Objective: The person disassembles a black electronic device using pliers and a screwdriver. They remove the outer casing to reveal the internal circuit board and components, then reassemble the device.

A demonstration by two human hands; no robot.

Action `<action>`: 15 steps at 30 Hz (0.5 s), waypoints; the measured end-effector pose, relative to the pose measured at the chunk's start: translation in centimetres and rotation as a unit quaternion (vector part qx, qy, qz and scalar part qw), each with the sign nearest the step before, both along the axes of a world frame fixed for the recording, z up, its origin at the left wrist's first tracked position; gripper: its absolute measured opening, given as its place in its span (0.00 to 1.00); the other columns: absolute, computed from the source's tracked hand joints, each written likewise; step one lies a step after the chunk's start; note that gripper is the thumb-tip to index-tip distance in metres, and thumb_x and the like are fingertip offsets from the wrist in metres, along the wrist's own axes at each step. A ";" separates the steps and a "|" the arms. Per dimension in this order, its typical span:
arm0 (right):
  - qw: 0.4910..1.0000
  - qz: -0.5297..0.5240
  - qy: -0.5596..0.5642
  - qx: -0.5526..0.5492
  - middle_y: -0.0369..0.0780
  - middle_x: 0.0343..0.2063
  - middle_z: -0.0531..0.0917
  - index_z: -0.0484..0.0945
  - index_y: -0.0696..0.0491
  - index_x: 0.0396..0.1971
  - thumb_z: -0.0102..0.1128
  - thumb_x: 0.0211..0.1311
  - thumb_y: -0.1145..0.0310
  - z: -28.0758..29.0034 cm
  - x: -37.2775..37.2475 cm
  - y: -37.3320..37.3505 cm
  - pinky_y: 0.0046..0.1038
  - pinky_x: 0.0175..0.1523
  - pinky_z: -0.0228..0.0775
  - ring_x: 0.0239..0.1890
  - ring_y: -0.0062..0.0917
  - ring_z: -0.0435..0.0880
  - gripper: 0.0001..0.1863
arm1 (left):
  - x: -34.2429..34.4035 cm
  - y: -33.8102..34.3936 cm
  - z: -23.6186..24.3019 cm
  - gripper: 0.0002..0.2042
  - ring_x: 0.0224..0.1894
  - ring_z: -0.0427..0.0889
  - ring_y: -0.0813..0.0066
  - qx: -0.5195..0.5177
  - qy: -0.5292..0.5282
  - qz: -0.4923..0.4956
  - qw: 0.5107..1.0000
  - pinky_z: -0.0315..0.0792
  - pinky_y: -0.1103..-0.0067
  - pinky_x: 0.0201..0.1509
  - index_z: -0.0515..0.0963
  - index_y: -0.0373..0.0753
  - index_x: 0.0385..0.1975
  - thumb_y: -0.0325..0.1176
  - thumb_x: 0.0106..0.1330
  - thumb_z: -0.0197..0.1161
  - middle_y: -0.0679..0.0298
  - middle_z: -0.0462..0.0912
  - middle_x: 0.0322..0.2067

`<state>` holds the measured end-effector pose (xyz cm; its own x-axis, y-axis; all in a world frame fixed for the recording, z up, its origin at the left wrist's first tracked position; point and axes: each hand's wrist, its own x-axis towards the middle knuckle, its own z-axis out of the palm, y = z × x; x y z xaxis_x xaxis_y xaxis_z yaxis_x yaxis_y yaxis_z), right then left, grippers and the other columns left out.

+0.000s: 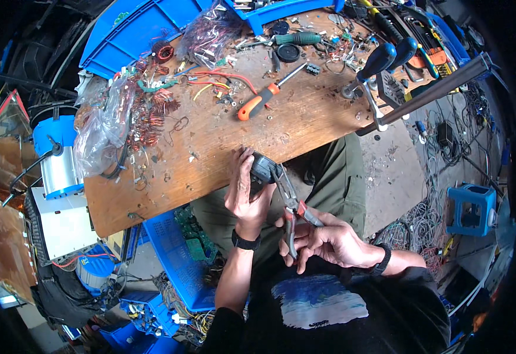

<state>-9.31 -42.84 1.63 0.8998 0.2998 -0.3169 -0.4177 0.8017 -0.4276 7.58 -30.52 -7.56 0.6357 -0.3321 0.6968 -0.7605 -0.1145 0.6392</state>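
My left hand [245, 197] is closed around a small black part [263, 169] with a rounded body, held just off the table's near edge. What kind of part it is I cannot make out. In my right hand [336, 241] is a pair of long-nose pliers [291, 205] with red and grey handles. The jaws look slightly apart, and their tips meet the right side of the black part. Beyond both hands, an orange and black screwdriver [258, 104] lies on the wooden table [211, 159].
Copper coils [152, 118] and plastic bags [106, 124] crowd the table's left side. A clamp-like tool with blue handles [382, 65] stands at the right. Blue bins [140, 35] line the back. Below the table sits a blue basket [175, 265] with green circuit boards [193, 239].
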 end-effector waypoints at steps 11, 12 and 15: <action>0.975 0.039 -0.063 -0.208 0.44 0.47 0.82 0.63 0.58 0.68 0.52 0.62 0.74 -0.3 -0.6 -5.0 0.24 0.41 0.76 0.41 0.25 0.85 0.32 | 0.4 0.2 2.5 0.34 0.59 0.83 0.51 0.092 0.000 -0.006 0.996 0.76 0.64 0.65 0.80 0.36 0.57 0.20 0.44 0.82 0.51 0.84 0.54; 0.968 0.014 -0.042 -0.248 0.37 0.43 0.80 0.66 0.56 0.66 0.55 0.61 0.76 0.7 -0.5 -5.5 0.20 0.38 0.71 0.36 0.18 0.82 0.30 | 0.6 -0.1 3.0 0.33 0.55 0.84 0.53 0.102 -0.010 -0.003 0.995 0.74 0.61 0.67 0.81 0.35 0.55 0.26 0.43 0.84 0.54 0.85 0.53; 0.897 -0.021 -0.066 -0.436 0.33 0.38 0.75 0.67 0.54 0.63 0.56 0.61 0.78 -0.7 -0.9 -7.4 0.22 0.48 0.68 0.41 0.17 0.75 0.28 | 1.7 -0.6 5.9 0.31 0.53 0.84 0.54 0.217 -0.075 -0.008 0.973 0.71 0.58 0.69 0.82 0.37 0.54 0.31 0.46 0.83 0.55 0.85 0.51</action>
